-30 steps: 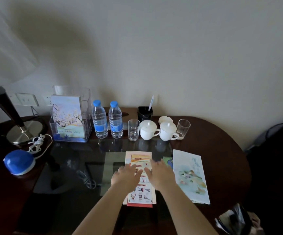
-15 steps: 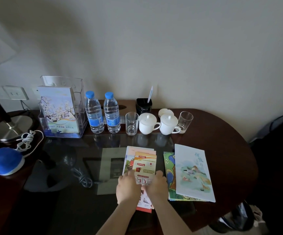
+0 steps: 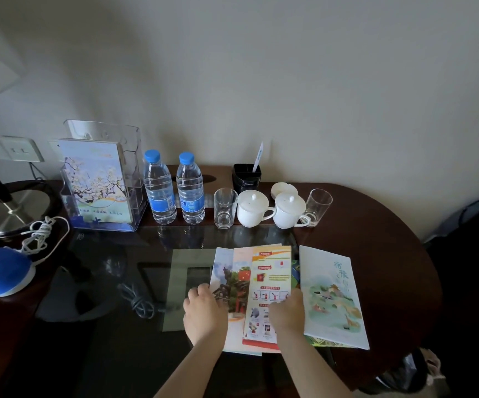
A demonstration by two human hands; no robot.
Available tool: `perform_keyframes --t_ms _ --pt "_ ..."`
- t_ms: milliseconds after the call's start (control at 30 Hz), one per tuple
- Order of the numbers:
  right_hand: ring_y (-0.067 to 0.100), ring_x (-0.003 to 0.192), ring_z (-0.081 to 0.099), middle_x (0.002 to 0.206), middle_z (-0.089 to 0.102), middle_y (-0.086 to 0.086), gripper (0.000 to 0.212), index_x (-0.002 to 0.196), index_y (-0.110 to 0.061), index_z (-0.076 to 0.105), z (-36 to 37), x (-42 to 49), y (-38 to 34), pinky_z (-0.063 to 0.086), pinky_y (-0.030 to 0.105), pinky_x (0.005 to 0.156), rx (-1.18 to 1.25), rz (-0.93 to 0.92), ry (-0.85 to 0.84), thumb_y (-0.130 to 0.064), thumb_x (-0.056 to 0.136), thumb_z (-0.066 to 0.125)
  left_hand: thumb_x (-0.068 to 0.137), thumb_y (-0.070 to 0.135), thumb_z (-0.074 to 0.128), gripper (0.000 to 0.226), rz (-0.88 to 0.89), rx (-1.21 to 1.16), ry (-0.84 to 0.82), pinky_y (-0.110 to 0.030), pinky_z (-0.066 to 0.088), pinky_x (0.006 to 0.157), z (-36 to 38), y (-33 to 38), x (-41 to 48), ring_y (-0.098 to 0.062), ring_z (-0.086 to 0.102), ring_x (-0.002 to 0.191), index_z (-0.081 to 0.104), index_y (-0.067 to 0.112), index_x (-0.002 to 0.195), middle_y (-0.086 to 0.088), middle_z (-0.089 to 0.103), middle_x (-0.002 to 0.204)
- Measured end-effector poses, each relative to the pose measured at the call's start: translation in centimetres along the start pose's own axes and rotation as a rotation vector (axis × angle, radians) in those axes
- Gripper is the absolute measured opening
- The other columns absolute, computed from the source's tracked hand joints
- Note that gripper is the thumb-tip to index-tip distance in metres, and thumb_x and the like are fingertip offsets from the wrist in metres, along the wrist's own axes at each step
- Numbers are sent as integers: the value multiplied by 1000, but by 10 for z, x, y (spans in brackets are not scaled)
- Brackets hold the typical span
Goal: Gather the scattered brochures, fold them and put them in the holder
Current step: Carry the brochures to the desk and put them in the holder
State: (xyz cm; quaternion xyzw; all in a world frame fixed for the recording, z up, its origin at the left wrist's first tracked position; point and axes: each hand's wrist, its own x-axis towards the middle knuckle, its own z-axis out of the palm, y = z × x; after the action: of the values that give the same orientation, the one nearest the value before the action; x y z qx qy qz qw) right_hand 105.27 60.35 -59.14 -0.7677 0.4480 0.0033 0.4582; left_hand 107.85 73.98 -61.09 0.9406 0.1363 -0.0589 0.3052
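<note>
Lamp base (image 3: 11, 209) and a blue domed gadget (image 3: 1, 271) with a coiled white cord sit well out to the left of both hands. Beyond the left hand and off to its left stands the clear holder (image 3: 130, 179), upright near the wall, with one blossom-print brochure (image 3: 94, 182) in its front pocket. Straight beyond the hands runs a row: two water bottles (image 3: 159, 188), a glass (image 3: 225, 208), two white lidded cups (image 3: 253, 209) and a second glass (image 3: 317, 206), with a black pen pot (image 3: 246, 178) behind.

The left hand (image 3: 204, 314) lies back-up at the left edge of a fanned stack on the table (image 3: 376, 239). Its fingers are bent at the edge of the pagoda brochure (image 3: 232, 282); whether they pinch it or only press cannot be told. Overlapping that sheet on its right is the orange-and-red brochure (image 3: 271, 268). The right hand (image 3: 287, 314) rests on its lower part with bent fingers, and its grip is likewise unclear. Against the right hand's outer side lies the pale watercolour brochure (image 3: 330, 297), flat over a green brochure (image 3: 327, 342) that peeks out at its near edge.
</note>
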Motion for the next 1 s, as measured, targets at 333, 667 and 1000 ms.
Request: perform_keyframes --t_ms 333,667,1000 --pt "23 100 65 117 60 9 24 111 -8 47 12 -4 3 59 28 73 -339 -104 -119 -6 90 59 87 28 62 33 -215 -120 -199 -38 52 90 6 19 7 -26 56 105 48 13 114 -9 56 114" --pt "16 81 64 110 67 11 28 111 -4 53 15 11 13 49 23 55 -52 33 -198 9 86 49 89 23 63 21 -253 -486 -248 -25 51 57 -11 -19 29 -16 65 77 56 13 105 0 65 86" --pt "12 83 67 114 64 3 31 112 -13 48 23 8 9 41 11 43 -119 -63 -204 7 89 47 86 11 54 8 -179 -55 27 -29 44 62 -83 -82 47 -17 57 71 59 15 89 -5 63 85"
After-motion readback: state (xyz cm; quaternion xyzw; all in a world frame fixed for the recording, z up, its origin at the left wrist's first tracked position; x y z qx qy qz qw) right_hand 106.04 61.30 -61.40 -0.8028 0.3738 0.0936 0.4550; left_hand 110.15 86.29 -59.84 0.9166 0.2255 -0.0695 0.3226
